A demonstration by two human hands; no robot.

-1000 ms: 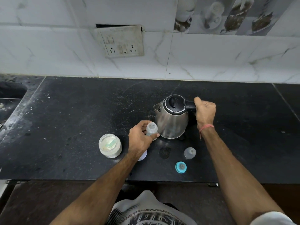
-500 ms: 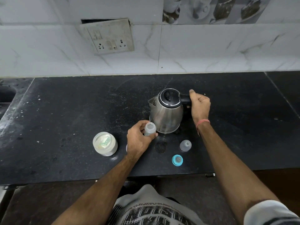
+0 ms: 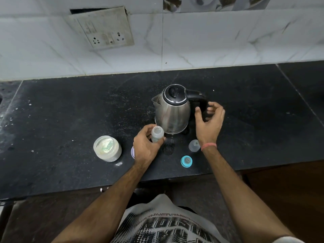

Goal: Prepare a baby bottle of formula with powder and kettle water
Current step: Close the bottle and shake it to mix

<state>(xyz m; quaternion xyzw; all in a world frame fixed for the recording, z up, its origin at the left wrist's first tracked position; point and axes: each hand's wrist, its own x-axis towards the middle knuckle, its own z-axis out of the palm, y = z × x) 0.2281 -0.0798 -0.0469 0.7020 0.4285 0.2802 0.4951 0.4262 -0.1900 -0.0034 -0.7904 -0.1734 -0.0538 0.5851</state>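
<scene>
A steel kettle (image 3: 172, 113) with a black lid and handle stands on the black counter (image 3: 70, 116), lid down. My right hand (image 3: 208, 120) hovers just beside its handle, fingers spread and off it. My left hand (image 3: 146, 146) grips a small clear baby bottle (image 3: 157, 133) with no top on it, upright in front of the kettle. An open jar of pale powder (image 3: 107, 148) sits to the left. A clear cap (image 3: 194, 145) and a blue-ringed teat (image 3: 186, 161) lie near the front edge.
A white round lid (image 3: 132, 152) peeks out from under my left hand. A wall socket plate (image 3: 103, 28) hangs on the tiled wall behind. A wet patch (image 3: 168, 148) marks the counter in front of the kettle. The counter's front edge runs just below the teat.
My right hand has let go of the kettle handle and opened beside it. The left hand still holds the bottle. The view shifted slightly.
</scene>
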